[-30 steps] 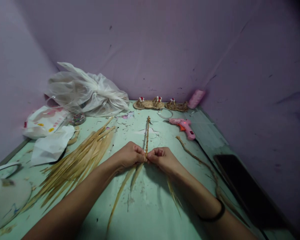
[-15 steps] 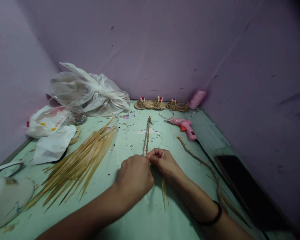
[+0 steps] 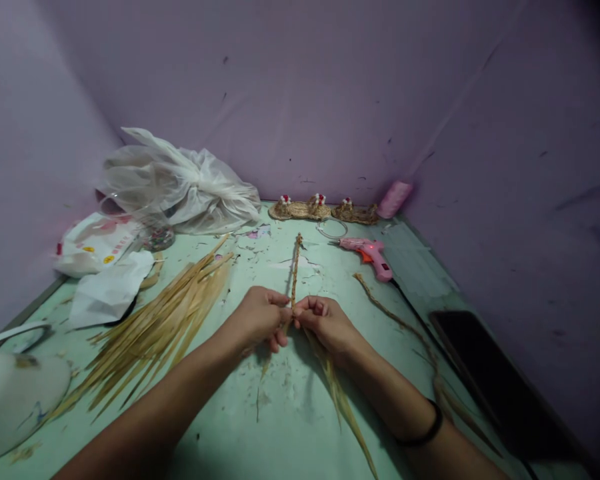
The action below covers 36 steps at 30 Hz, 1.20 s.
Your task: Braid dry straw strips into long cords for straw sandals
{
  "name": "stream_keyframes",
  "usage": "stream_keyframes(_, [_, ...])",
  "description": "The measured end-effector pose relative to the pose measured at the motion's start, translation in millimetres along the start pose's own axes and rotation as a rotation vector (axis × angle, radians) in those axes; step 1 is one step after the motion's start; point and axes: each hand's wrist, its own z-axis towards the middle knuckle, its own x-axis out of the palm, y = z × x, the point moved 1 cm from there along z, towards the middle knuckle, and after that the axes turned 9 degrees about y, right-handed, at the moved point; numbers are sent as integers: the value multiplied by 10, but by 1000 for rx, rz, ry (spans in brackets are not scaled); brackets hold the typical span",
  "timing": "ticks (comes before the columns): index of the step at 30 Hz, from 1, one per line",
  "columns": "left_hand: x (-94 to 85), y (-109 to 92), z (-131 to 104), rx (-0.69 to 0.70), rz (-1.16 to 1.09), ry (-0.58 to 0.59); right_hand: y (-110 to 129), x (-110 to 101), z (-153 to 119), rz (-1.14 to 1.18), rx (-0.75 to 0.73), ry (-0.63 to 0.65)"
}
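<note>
Tan braid [image 3: 295, 273], right fingers [image 3: 310, 317] pinching its near end, left fingers [image 3: 281, 314] touching, grip unclear; forearms [image 3: 190, 380] converging

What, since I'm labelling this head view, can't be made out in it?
In the head view:
Braid, near end: hidden by the fingers of the left hand and right hand.
White bag, contents: obscured by its cloudy plastic.
White rounded object, full shape: cut off by the left edge.
Small coloured pieces: too small and blurred to identify.
</note>
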Motion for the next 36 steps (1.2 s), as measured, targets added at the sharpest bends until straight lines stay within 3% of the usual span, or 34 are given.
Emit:
stream_keyframes(3, [19,70,86,11,-191,166,18,-13,6,20,-18,66])
stream_keyframes(9, [9,56,102,-38,-2,33,0,-101,43,-222,-56,134])
stream_keyframes(14, [48,98,139,108,99,-66,41,-121,-35,-732,-209,24])
stream_keyframes(19, [69,173,182,122,91,-63,251,-39,-224,-984,-69,-146])
stream_keyframes(23, [93,123,125,95,-62,-57,288,128,-334,-1086,-32,-106])
stream_keyframes(27, [86,74,62,72,-166,11,207,289,-388,-1248,-98,-96])
stream_keyframes(32, [-15,79,84,151,-37,66,248,170,-363,-1129,-113,-39])
stream_keyframes(36, [-68,47,72,109,-46,102,342,-63,-251,-637,-146,-148])
